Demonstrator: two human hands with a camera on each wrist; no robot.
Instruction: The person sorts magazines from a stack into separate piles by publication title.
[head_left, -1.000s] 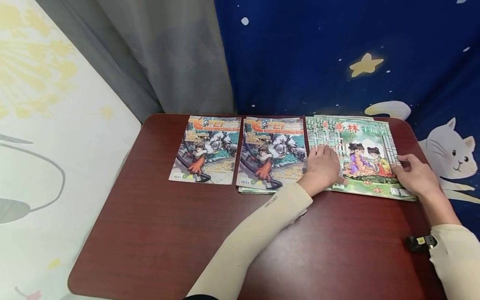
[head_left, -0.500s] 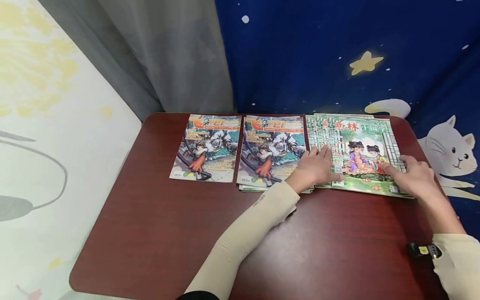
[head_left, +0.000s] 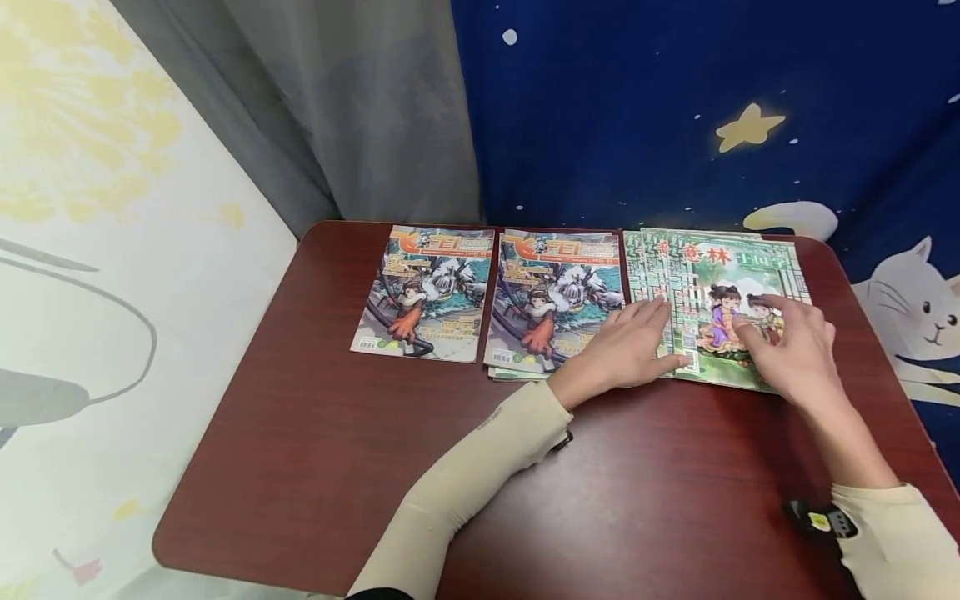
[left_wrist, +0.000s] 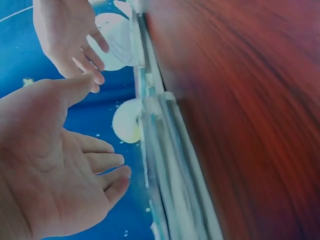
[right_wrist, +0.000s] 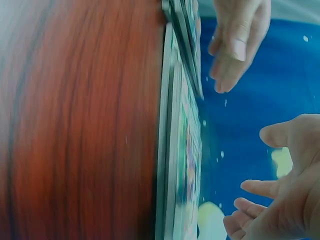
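Observation:
Green-covered magazines (head_left: 738, 262) lie fanned in an overlapping pile at the right of the table, the top cover showing two cartoon children. Above that cover my right hand (head_left: 798, 354) is raised with thumb and fingers spread, holding nothing. My left hand (head_left: 626, 346) hovers with loose, extended fingers where the green pile meets the middle magazine pile (head_left: 555, 287), and covers their lower corners in the head view. Both wrist views show air between the hands and the magazine edges (left_wrist: 170, 170). To the left lies another magazine (head_left: 431, 287) with the same orange-lettered cover as the middle pile.
The magazines line the back edge of a dark red wooden table (head_left: 322, 433). Behind it hang a grey curtain (head_left: 375, 108) and a blue curtain (head_left: 600, 108) with stars and a white cat. A pale patterned wall (head_left: 112, 275) stands at the left.
My right hand has left the green pile's right edge and moved left over its cover. My left hand has lifted off the pile and shifted left. The head view has shifted slightly.

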